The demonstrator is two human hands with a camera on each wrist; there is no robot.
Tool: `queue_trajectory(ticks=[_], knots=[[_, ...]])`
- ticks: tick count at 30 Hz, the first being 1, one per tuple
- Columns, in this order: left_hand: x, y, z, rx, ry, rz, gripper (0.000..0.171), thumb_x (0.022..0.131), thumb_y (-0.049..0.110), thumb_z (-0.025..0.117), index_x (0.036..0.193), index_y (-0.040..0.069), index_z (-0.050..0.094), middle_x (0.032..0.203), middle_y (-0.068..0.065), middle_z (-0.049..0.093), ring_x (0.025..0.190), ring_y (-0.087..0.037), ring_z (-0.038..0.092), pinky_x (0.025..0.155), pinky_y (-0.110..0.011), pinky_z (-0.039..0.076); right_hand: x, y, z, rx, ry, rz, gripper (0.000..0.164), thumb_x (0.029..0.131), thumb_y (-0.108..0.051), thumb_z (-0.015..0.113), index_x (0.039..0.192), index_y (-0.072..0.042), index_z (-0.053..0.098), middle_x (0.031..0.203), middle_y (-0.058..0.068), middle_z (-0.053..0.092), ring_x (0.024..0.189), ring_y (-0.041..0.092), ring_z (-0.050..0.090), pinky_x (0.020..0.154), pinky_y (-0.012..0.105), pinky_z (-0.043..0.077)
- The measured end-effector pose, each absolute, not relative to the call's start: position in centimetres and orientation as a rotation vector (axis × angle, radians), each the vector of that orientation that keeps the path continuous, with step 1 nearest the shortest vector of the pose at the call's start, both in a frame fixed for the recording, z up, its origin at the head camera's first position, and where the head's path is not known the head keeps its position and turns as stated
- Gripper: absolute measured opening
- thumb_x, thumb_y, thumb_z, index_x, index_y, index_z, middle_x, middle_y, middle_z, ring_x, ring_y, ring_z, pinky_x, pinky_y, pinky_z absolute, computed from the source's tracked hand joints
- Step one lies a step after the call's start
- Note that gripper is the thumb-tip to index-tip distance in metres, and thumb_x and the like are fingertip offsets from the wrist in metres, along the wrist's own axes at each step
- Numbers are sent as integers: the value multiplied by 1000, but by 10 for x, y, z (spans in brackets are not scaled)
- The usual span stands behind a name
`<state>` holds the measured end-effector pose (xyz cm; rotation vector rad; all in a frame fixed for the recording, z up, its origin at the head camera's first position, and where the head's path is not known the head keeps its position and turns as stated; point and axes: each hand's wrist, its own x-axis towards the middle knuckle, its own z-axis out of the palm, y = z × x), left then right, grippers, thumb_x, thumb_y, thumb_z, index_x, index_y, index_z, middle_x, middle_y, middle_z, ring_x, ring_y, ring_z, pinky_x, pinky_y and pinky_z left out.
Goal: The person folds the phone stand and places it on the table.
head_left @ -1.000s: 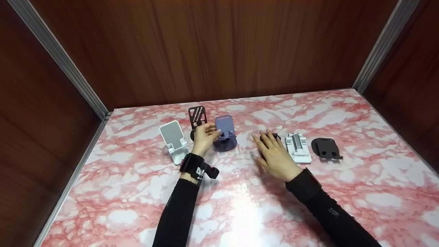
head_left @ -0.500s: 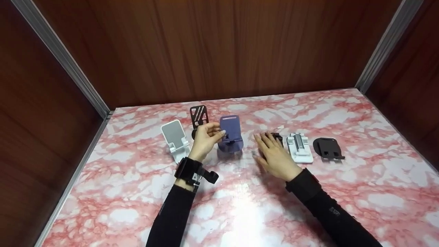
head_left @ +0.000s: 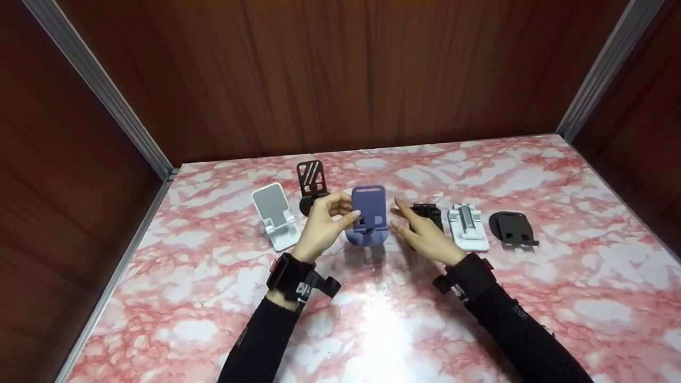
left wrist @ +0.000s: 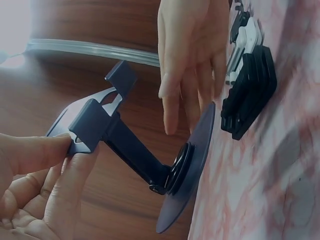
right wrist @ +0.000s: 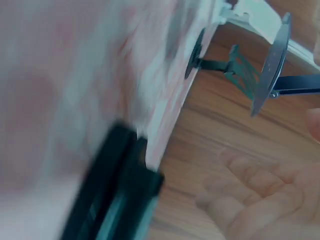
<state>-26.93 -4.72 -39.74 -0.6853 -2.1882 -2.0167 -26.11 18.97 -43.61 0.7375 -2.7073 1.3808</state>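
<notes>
My left hand point(head_left: 325, 223) pinches the side edge of a purple phone stand point(head_left: 368, 205) between thumb and fingers. In the left wrist view the unfolded stand shows its two hooks, its arm and a round base point(left wrist: 200, 150), tilted and raised off the table. My right hand point(head_left: 430, 242) is just right of the stand, fingers extended, apparently apart from it. Close behind that hand lies a folded black phone stand point(head_left: 433, 213), partly hidden in the head view.
Left of my left hand stand an unfolded white phone stand point(head_left: 271, 207) and a black slotted one point(head_left: 312, 178). On the right lie a folded white stand point(head_left: 471, 236) and a folded black one with a round base point(head_left: 513, 227). Wooden panels point(head_left: 346, 74) enclose the marbled table point(head_left: 197, 298).
My left hand has carried the purple stand right, toward the middle. My right hand has left the folded black stand and turned inward beside the purple one.
</notes>
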Motion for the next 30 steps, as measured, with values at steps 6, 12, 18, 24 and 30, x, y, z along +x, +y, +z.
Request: queue_trajectory(ticks=[6, 12, 18, 24, 30], knots=[[-264, -47, -399, -718, -2177, -2016, 16, 86, -7, 67, 100, -11, 61, 87, -14, 62, 78, -16, 61, 69, -32, 59, -266, 186, -436, 646, -2480, 2201, 57, 104, -13, 46, 150, 8, 20, 146, 30, 37, 133, 36, 40, 109, 43, 36], [-260, -47, -401, -706, -2181, -2047, 17, 86, -6, 68, 100, -11, 61, 88, -13, 62, 80, -17, 61, 72, -33, 59, -269, 181, -441, 493, -2270, 2671, 51, 101, 1, 43, 146, 15, 23, 120, 20, 63, 102, 21, 64, 95, 39, 51], [-257, -47, -400, -687, -2192, -2072, 17, 86, -5, 68, 101, -9, 61, 88, -10, 62, 80, -18, 61, 70, -33, 59, -270, 179, -448, 514, -2153, 2846, 42, 97, 11, 44, 137, 19, 35, 101, 8, 70, 82, 14, 67, 79, 29, 57], [-257, -44, -401, -672, -2197, -1977, 13, 89, 1, 68, 97, -8, 64, 86, -9, 63, 78, -17, 61, 68, -34, 60, -270, 179, -449, 477, -2084, 2855, 37, 94, 15, 46, 131, 18, 42, 94, 10, 71, 83, 17, 68, 77, 30, 58], [-256, -39, -400, -679, -2212, -1750, 15, 93, 5, 64, 86, -7, 67, 81, -13, 65, 77, -23, 62, 77, -31, 52, -270, 180, -447, 499, -2133, 2759, 45, 94, 16, 46, 136, 20, 33, 96, 9, 70, 84, 17, 68, 79, 36, 58]])
